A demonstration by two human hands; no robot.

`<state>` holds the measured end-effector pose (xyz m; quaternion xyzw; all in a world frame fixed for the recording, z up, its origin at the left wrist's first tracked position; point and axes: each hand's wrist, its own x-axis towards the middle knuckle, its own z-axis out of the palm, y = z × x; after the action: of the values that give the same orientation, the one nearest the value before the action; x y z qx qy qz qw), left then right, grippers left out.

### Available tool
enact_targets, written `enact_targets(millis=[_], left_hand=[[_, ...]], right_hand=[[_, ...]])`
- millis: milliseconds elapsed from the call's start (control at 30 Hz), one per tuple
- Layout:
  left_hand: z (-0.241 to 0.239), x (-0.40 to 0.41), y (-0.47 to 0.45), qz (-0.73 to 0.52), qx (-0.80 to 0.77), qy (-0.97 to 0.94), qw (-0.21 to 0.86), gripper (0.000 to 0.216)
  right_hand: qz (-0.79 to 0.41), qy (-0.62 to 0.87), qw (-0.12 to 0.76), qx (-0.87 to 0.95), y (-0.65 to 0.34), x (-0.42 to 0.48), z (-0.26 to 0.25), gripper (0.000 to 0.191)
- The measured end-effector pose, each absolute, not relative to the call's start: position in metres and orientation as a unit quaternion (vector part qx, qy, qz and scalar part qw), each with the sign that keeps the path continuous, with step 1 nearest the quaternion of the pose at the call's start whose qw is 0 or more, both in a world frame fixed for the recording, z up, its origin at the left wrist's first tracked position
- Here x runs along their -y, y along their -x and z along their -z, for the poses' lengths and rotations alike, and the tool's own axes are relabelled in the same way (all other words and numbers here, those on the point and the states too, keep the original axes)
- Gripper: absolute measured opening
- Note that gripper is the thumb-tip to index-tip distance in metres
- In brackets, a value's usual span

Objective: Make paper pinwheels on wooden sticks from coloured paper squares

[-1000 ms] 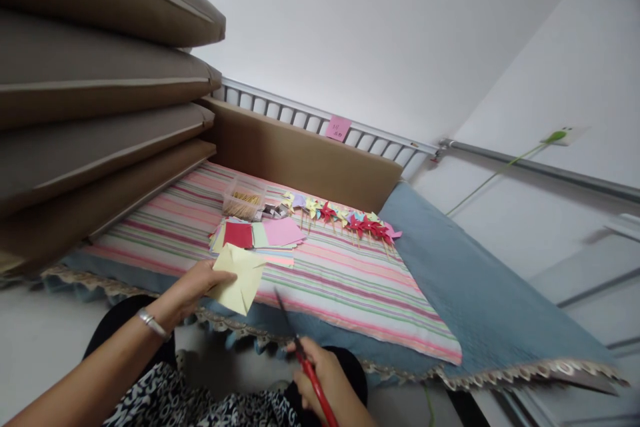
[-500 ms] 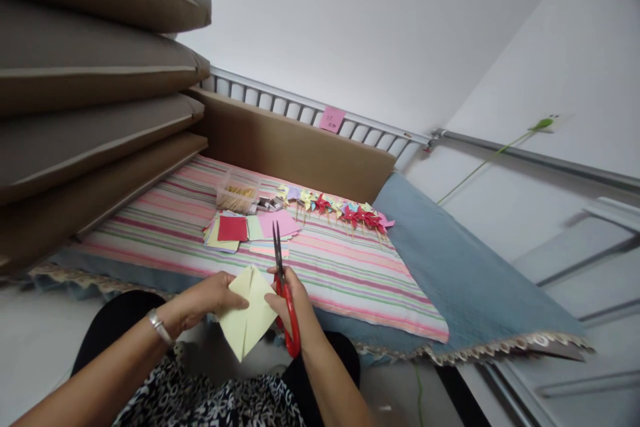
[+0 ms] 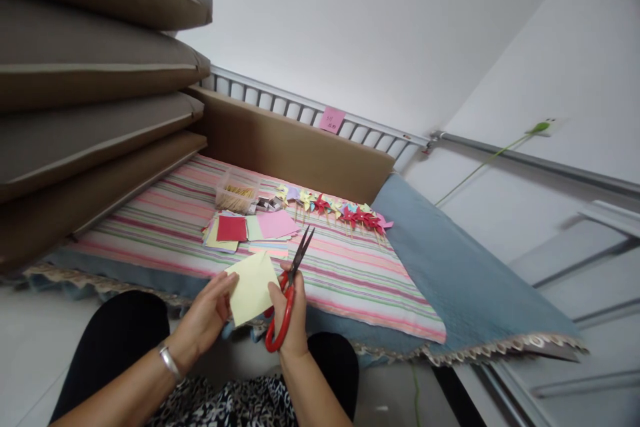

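Observation:
My left hand [image 3: 209, 310] holds a pale yellow paper square [image 3: 254, 288] by its left edge, above my lap; the fingertips touch the edge and the thumb is partly hidden. Red-handled scissors [image 3: 286, 310] are in my right hand [image 3: 296, 313], their dark blades a little apart and pointing up and away to the right. My right thumb also presses on the paper's right edge. Just beyond lie a stack of coloured paper squares [image 3: 233, 229] and a pink sheet [image 3: 278, 224]. Farther back, several finished paper pinwheels on sticks [image 3: 350, 213] lie in a row.
A clear plastic box of thin sticks [image 3: 236, 195] stands behind the papers on a striped cloth [image 3: 360, 293]. Thick brown cushions [image 3: 100, 87] are stacked at the left. A brown board [image 3: 295, 140] and a metal rail close off the back. Blue fabric [image 3: 460, 280] covers the right side.
The yellow paper has turned and now shows a flat, uncut face instead of slits from its corners. The scissors have tilted to the right, and my left hand has shifted on the paper.

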<state>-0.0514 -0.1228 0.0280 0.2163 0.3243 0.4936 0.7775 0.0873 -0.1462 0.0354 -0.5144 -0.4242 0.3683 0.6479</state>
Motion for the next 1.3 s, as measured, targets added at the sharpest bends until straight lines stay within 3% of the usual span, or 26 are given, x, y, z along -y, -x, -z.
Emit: enact_targets(millis=[200,367,733,1000,1300], left_hand=[[-0.029,0.128,0.047,-0.481,-0.321,-0.198,0.791,0.024],[-0.038,0.124,0.043,-0.462,-0.362,-0.261,0.766,0.045],[-0.056,0.098,0.081,-0.433,-0.437,-0.337,0.713,0.036],[-0.056,0.097,0.082,-0.414,-0.421,-0.36,0.723,0.033],[-0.058,0.1,0.08,-0.412,-0.412,-0.369,0.725,0.037]], right_hand=[[-0.358,0.517,0.653,0.422,-0.084,0.144,-0.03,0.032],[-0.36,0.526,0.625,0.451,-0.083,0.146,-0.035,0.032],[-0.489,0.617,0.308,0.535,-0.126,0.201,-0.035,0.045],[-0.48,0.652,0.261,0.525,-0.123,0.211,-0.053,0.03],[-0.502,0.629,0.236,0.545,-0.126,0.21,-0.07,0.037]])
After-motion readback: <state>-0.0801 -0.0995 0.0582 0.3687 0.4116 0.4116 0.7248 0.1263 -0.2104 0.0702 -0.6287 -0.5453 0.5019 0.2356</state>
